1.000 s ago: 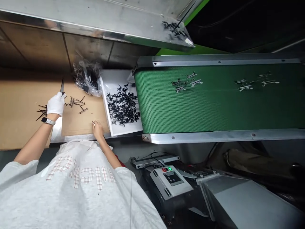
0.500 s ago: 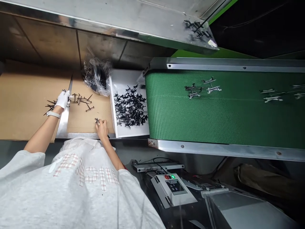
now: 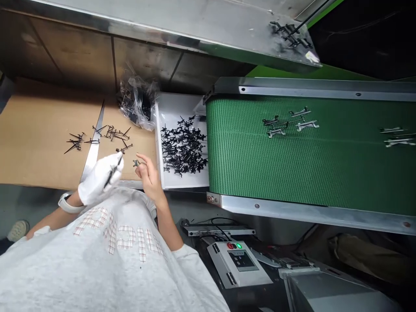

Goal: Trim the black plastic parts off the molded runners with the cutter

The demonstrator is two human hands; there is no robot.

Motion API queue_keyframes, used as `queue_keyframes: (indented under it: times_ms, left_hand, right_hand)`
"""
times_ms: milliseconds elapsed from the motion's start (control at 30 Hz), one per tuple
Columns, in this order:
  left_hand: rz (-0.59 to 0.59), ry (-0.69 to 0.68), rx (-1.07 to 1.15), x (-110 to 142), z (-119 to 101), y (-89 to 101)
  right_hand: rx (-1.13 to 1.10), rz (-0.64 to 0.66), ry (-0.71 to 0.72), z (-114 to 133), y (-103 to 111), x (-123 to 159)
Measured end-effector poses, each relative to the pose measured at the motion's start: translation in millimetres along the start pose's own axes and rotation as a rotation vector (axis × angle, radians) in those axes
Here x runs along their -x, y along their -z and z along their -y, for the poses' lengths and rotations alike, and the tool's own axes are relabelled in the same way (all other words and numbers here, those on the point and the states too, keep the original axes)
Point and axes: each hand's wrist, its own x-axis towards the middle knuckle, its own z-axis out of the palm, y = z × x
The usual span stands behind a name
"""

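Observation:
My left hand, in a white glove, is closed round a thin black plastic part low over the front of the cardboard. To its right is my bare right hand, index finger stretched out and apart from the thumb. A small dark part is right by those fingertips; whether they touch it is unclear. Several thin black parts are scattered on the cardboard behind my hands, with a smaller group farther left. A metal strip crosses the cardboard.
A white box holds a heap of black parts. Behind it lies a clear plastic bag. A green conveyor belt carries parts at the right. A metal ledge runs overhead; a control box stands below.
My left hand has come from the metal strip toward my body and right, bringing a black part. My right index finger has stretched away from the thumb. The view has shifted slightly.

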Motion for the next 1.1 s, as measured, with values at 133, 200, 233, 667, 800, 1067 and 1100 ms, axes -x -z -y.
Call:
queue_keyframes:
  times_ms: [133,200,233,667,800,1067,1100]
  left_hand:
    - [0.124,-0.108,-0.051,22.0,-6.0,-14.1]
    - [0.182,-0.121,-0.046,27.0,-9.7,-17.6]
    - [0.210,-0.133,-0.036,29.3,-11.6,-18.9]
    - [0.324,-0.182,-0.048,49.3,-14.1,-25.6]
    - [0.305,-0.182,-0.044,53.9,-16.1,-29.8]
    - [0.299,-0.238,-0.075,57.0,-14.7,-32.3]
    - [0.300,-0.247,-0.080,57.0,-15.0,-32.9]
  right_hand:
    - [-0.174,0.090,0.428,44.7,28.9,28.6]
    - [-0.160,0.104,0.481,55.9,36.4,36.9]
    - [-0.147,0.106,0.488,58.7,38.2,39.8]
    - [-0.050,0.040,0.541,64.2,39.0,59.8]
    - [-0.072,0.038,0.552,65.1,38.5,62.1]
    - [-0.126,-0.015,0.632,65.2,35.1,64.0]
    - [-0.130,-0.016,0.630,65.1,35.1,64.2]
